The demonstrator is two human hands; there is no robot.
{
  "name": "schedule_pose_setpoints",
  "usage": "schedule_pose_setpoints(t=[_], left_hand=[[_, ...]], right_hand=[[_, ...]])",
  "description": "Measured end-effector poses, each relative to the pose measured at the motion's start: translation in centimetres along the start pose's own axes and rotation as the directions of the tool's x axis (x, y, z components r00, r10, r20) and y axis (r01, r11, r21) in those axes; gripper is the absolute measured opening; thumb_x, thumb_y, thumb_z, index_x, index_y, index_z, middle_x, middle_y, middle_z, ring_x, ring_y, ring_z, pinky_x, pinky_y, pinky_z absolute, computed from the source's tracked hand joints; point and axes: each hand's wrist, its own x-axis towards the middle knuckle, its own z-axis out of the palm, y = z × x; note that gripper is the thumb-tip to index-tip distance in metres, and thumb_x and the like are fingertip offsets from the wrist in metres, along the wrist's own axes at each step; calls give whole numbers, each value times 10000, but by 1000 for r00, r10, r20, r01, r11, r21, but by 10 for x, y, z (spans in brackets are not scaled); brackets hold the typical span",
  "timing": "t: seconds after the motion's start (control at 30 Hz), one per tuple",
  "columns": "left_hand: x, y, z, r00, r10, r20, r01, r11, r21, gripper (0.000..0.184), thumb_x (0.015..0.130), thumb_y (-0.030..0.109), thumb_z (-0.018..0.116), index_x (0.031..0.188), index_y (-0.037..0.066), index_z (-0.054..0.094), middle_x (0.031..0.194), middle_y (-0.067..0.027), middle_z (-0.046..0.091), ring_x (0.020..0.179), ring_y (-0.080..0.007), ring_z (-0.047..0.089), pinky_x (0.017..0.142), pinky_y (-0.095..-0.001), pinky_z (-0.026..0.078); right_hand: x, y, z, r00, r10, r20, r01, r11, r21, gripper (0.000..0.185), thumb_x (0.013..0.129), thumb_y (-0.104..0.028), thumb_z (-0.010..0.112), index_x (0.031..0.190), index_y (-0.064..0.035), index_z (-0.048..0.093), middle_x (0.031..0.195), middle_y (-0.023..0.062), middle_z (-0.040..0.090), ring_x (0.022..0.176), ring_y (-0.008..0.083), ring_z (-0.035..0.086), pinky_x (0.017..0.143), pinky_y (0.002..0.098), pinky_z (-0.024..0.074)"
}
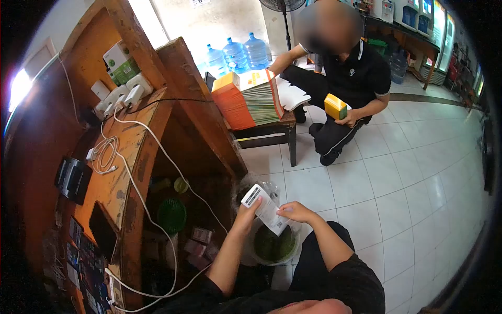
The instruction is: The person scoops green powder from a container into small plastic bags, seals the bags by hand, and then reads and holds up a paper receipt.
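My left hand [248, 213] is closed around a small white object [253, 194] with a dark printed patch at its upper end; its exact kind is unclear. A white printed paper slip [271, 215], with fine text and a square code near its lower corner, stretches down from that object. My right hand [296, 212] pinches the slip's right edge between thumb and fingers. Directly beneath the paper is a pale round bin [296, 250] with something green inside. Clear plastic wrap [265, 184] bunches behind my left hand.
A crouching person [361, 78] holds a yellow box [335, 107] beside a low wooden bench [291, 125] bearing a thick orange-and-white stack [248, 102]. On my left stands a worn wooden counter [137, 152] with chargers and dangling white cables [151, 212]. Blue water bottles [234, 55] stand behind.
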Motion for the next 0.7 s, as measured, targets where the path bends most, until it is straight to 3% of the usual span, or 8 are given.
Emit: schedule_pose_setpoints(t=[0.07, 0.1, 0.2, 0.3, 0.6, 0.67, 0.7], left_hand=[[9, -8, -9, 999, 39, -18, -40, 998, -39, 513, 1057, 344, 598, 1460, 34, 534, 1389, -125, 647, 1269, -251, 610, 1078, -421, 461], [8, -4, -9, 999, 41, -20, -42, 998, -43, 513, 1057, 344, 598, 1460, 34, 534, 1389, -125, 647, 1269, -251, 610, 1078, -421, 461], [10, 9, -7, 989, 145, -29, -148, 965, -216, 513, 1104, 318, 473, 1526, 27, 454, 1449, -166, 605, 1286, -290, 609, 1104, -438, 465], [4, 20, -5, 993, 117, -19, -117, 937, -328, 538, 1103, 343, 470, 1553, 53, 416, 1428, -166, 615, 1266, -298, 622, 1071, -450, 501], [-10, 29, -18, 989, 139, -55, -149, 942, -300, 535, 1113, 380, 440, 1555, 79, 415, 1395, -187, 612, 1201, -309, 646, 1033, -452, 525], [-10, 25, -24, 984, 164, -77, -179, 938, -295, 539, 1114, 385, 438, 1549, 68, 417, 1386, -187, 616, 1202, -310, 646, 1037, -453, 522], [-8, 22, -27, 979, 181, -96, -201, 933, -298, 544, 1114, 390, 436, 1544, 57, 420, 1376, -187, 620, 1202, -312, 645, 1040, -453, 519]], right_hand=[[2, -2, 4, 996, 65, 63, -65, 998, 6, 349, 989, -400, 712, 1071, -70, 788, 960, 23, 743, 917, 125, 612, 899, 316, 499], [3, -4, 6, 996, 66, 66, -66, 998, 1, 349, 989, -400, 712, 1071, -70, 788, 960, 23, 743, 917, 125, 612, 899, 316, 499], [1, -16, 8, 993, 85, 79, -87, 996, 29, 375, 991, -430, 702, 1083, -76, 785, 949, 20, 738, 909, 121, 611, 855, 293, 505], [-2, -28, 8, 982, 127, 138, -132, 991, 24, 413, 989, -469, 692, 1114, -84, 777, 960, 14, 730, 911, 118, 619, 804, 284, 524], [8, 4, 8, 988, 109, 114, -103, 993, -58, 440, 977, -516, 688, 1119, -108, 773, 973, 2, 717, 883, 126, 632, 754, 302, 551], [12, 3, 6, 954, 268, 133, -256, 962, -98, 421, 972, -508, 699, 1090, -112, 778, 948, 4, 719, 862, 123, 633, 759, 291, 547], [16, 8, 7, 956, 261, 132, -247, 962, -112, 421, 972, -508, 699, 1090, -112, 778, 948, 4, 719, 862, 123, 633, 759, 291, 547]])
